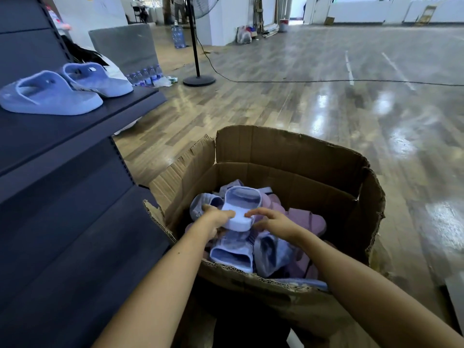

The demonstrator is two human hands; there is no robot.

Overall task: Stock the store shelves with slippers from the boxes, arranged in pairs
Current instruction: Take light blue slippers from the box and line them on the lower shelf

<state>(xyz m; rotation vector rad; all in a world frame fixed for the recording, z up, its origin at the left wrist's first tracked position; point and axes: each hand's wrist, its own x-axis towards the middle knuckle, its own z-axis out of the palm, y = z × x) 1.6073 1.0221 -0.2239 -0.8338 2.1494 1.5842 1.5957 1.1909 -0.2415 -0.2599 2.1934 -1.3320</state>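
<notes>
An open cardboard box [288, 156] stands on the floor and holds several light-blue and pink slippers. My left hand [216, 218] grips the near end of a light-blue slipper [239, 207] lifted above the pile. My right hand [271, 219] touches the same slipper's right edge with relaxed, spread fingers. Another blue slipper [232, 256] lies at the box's near wall, and pink slippers [306, 219] lie to the right. On the dark shelf [50, 131] at left, a pair of blue slippers [62, 90] sits side by side.
The dark shelving unit fills the left side, its lower shelf [75, 222] close beside the box. A floor fan stand [199, 80] with a cable, water bottles [145, 75] and a grey panel stand behind. Glossy wooden floor stretches to the right.
</notes>
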